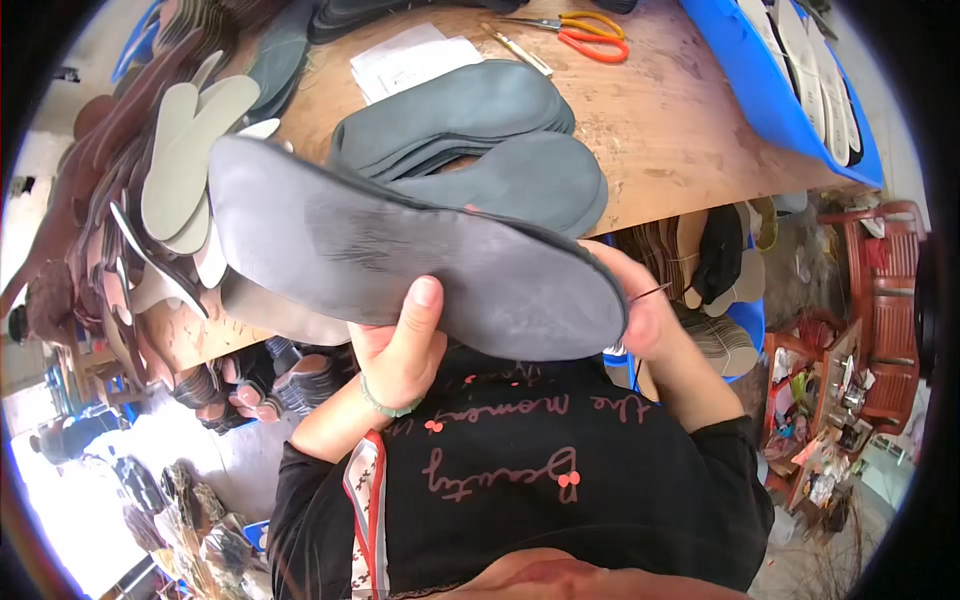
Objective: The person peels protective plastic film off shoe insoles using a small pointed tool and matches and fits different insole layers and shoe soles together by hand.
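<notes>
A large grey insole (450,255) is held up in front of me, slanting down from left to right, with creases across its middle. Its upper edge looks thick and dark; I cannot tell whether several layers lie together. My left hand (400,345) is closed on its lower edge, the thumb pressed flat on the face and the other fingers hidden behind. Around the right end, my right hand (645,305) grips from behind, most of its fingers covered. A thin dark pointed thing (652,292) sticks out by that hand. Beyond the held insole, stacked dark grey insoles (450,110) lie on the table.
On the wooden table (665,110) are scissors (590,38) with orange and yellow handles, a cutter-like tool (518,50) and white papers (410,60). Pale insoles (195,150) and brown ones are heaped at left. A blue bin (735,70) stands at right.
</notes>
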Demonstrator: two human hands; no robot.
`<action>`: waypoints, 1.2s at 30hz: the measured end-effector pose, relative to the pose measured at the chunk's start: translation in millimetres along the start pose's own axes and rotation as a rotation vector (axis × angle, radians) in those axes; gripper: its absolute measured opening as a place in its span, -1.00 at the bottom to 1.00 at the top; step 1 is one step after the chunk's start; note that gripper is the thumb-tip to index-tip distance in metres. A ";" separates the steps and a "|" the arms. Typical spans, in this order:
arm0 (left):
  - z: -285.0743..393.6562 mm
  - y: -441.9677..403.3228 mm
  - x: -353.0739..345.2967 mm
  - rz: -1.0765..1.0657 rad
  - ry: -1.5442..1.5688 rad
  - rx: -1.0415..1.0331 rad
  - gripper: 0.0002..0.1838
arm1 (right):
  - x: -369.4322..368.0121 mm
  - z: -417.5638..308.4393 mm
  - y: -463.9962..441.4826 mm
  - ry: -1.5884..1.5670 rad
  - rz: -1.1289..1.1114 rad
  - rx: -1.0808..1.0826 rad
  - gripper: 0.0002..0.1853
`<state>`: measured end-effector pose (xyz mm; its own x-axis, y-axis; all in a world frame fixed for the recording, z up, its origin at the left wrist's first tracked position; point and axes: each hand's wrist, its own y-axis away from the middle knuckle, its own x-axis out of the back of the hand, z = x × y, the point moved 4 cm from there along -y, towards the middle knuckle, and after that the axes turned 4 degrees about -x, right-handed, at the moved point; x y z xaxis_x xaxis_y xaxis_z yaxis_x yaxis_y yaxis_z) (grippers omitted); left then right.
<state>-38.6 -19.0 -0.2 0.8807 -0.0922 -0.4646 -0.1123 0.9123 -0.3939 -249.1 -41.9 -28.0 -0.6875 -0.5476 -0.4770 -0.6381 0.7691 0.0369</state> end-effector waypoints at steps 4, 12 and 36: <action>3.4 10.7 13.2 0.054 -0.103 0.029 -0.49 | -19.3 10.3 -5.3 0.090 0.032 0.005 -0.35; 28.1 27.5 66.7 0.508 -0.123 0.171 -0.39 | 16.5 -4.4 2.6 0.168 0.228 -0.099 -0.58; 62.4 47.3 133.0 -0.112 -1.739 0.195 -0.13 | 50.7 -34.5 -46.9 0.658 0.578 0.015 -0.64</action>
<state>101.9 36.8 -31.1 0.3191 0.2251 0.9206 -0.0847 0.9743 -0.2089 -266.0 -117.1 -23.6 -0.9653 -0.1459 0.2165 -0.1262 0.9867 0.1024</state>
